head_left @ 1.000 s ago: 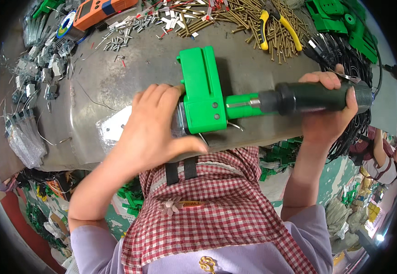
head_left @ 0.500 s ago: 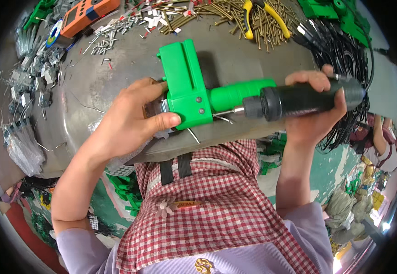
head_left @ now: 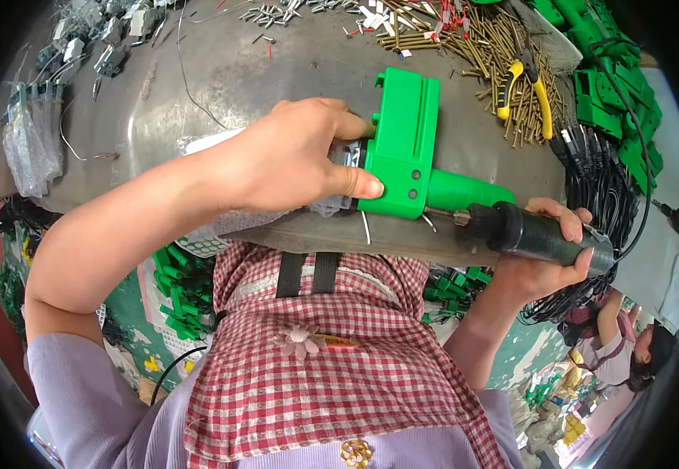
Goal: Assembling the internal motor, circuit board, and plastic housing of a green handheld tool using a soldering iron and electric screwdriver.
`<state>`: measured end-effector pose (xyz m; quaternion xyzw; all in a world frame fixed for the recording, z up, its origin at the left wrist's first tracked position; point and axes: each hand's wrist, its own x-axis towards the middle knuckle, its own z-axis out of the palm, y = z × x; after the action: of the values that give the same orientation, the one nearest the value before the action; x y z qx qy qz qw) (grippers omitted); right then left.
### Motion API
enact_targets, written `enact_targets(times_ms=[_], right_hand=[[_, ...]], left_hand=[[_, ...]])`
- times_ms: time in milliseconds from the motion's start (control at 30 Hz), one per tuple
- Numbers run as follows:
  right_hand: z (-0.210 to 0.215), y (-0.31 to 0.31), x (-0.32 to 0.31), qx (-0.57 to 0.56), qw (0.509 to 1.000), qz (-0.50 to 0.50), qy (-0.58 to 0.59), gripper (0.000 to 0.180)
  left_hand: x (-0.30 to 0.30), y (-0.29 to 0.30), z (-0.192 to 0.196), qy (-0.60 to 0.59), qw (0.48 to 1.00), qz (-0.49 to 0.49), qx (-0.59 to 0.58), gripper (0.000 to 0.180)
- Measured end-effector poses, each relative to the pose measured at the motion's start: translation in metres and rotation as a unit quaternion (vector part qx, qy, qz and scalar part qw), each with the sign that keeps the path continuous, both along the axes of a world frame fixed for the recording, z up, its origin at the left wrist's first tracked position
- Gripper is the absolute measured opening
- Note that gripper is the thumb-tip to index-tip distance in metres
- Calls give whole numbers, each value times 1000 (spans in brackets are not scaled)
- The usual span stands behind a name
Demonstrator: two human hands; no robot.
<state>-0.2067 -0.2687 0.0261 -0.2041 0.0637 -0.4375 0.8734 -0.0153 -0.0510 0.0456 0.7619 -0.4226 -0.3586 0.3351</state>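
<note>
My left hand [head_left: 300,160] is closed on the left side of a green plastic tool housing [head_left: 402,141], thumb over its near corner. The housing has a boxy block with two dark screw heads and a round handle [head_left: 468,191] pointing right. Beside my fingers, a clear-and-dark part [head_left: 347,154] shows at the block's left side. My right hand [head_left: 546,270] grips a black electric screwdriver [head_left: 546,237] just below the handle. Its nose points left toward the block; whether the tip touches anything cannot be made out. Loose wire ends [head_left: 366,227] stick out beneath the block.
Yellow-and-black pliers [head_left: 544,98] lie on a pile of long brass-coloured screws [head_left: 484,59]. Black cables [head_left: 601,176] and green housings [head_left: 628,117] crowd the right. Bubble wrap [head_left: 253,223] lies under my left forearm; wrapped parts [head_left: 35,144] sit far left. Another person [head_left: 621,336] is at lower right.
The view has shifted, so the bench things sit elsewhere in the picture. The screwdriver now slants down to the right, its nose lower along the handle. Both hands keep their holds.
</note>
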Motion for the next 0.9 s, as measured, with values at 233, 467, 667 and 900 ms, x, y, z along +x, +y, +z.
enact_targets(times_ms=[233, 467, 667, 900], right_hand=[[2, 3, -5, -17, 1000, 1, 1, 35], [89, -169, -25, -340, 810, 70, 473, 54], [89, -262, -3, -694, 73, -192, 690, 64], [30, 137, 103, -827, 507, 190, 150, 20]], left_hand=[[-4, 0, 2, -26, 1000, -2, 2, 51], [-7, 50, 8, -330, 916, 133, -187, 36], [-69, 158, -46, -79, 805, 515, -285, 15], [-118, 168, -72, 230, 718, 608, -249, 15]])
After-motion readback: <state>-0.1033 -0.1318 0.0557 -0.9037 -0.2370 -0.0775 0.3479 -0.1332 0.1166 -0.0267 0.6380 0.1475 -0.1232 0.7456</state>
